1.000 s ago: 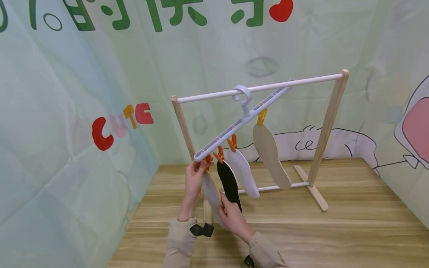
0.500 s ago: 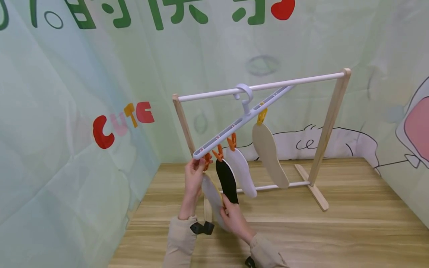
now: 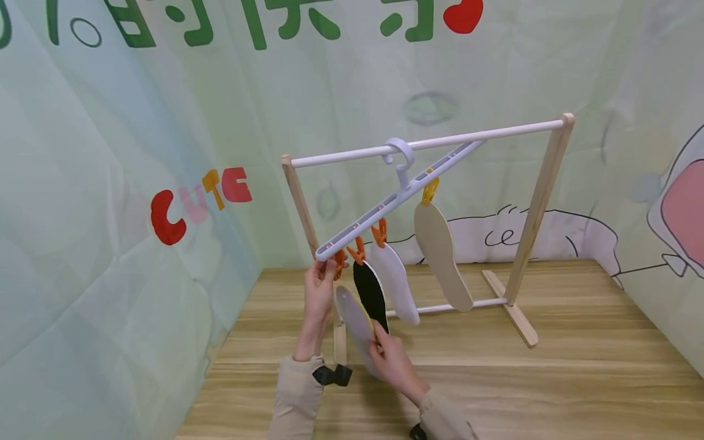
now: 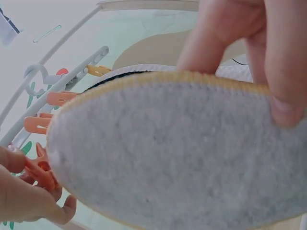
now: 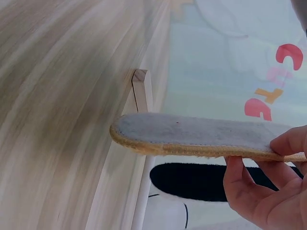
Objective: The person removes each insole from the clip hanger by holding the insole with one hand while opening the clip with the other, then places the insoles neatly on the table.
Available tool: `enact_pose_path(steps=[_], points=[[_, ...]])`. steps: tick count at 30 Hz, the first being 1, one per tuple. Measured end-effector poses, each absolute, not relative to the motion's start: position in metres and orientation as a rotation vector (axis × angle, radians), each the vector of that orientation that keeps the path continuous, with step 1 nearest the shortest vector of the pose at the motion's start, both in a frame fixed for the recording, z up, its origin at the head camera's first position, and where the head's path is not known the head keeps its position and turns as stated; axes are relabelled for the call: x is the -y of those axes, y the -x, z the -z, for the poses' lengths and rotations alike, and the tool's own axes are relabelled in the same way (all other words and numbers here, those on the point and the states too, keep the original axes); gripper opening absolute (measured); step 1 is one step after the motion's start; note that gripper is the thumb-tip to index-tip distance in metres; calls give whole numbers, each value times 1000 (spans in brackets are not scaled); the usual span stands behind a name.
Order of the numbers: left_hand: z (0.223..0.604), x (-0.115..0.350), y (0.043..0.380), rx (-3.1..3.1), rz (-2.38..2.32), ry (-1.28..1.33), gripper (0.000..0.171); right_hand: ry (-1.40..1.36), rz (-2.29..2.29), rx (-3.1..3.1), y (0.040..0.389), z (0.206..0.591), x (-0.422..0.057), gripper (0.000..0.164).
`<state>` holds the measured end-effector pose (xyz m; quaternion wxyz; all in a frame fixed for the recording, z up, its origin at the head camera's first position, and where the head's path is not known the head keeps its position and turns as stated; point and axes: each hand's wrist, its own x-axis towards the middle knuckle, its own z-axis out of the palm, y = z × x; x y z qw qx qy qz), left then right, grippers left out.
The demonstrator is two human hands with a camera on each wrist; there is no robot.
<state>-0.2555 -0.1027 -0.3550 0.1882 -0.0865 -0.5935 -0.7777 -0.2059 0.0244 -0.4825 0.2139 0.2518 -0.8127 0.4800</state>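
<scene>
My left hand (image 3: 316, 292) pinches an orange clip (image 4: 41, 172) under the near left end of the white hanger (image 3: 374, 215). Between the thumb and fingers of my right hand (image 3: 397, 362) is a grey felt insole (image 3: 354, 318) with a yellow fuzzy edge. In the head view its upper end sits just below the clip, apart from it. A black insole (image 3: 370, 290), a white insole (image 3: 397, 284) and a beige insole (image 3: 442, 253) hang farther along from clips. Two of those clips are orange; the beige insole's clip (image 3: 431, 190) is yellow.
The hanger hooks over the white top bar (image 3: 484, 135) of a wooden-legged rack, slanting across it. Under it, the rack's foot (image 3: 511, 310) stands on the wood-grain table (image 3: 594, 379). A printed cloth backdrop (image 3: 137, 305) closes off the back and sides.
The grey insole has come away from the left hand's clip, moving down and slightly right with my right hand. My left hand stays at the hanger's end, which has risen a little.
</scene>
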Motion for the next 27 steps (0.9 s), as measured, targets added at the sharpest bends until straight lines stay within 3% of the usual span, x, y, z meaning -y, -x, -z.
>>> enact_pose_path(steps=[3,15,27], points=[[356,102,256,1683,2170,247,45,-686,-1398,2266,204,481,-28,34],[358,101,257,1699,2135,207,39,-561,-1439,2282,192,476,-44,23],[359,103,253,1748,2099,133,38,-393,-1441,2308,179,468,-69,29]])
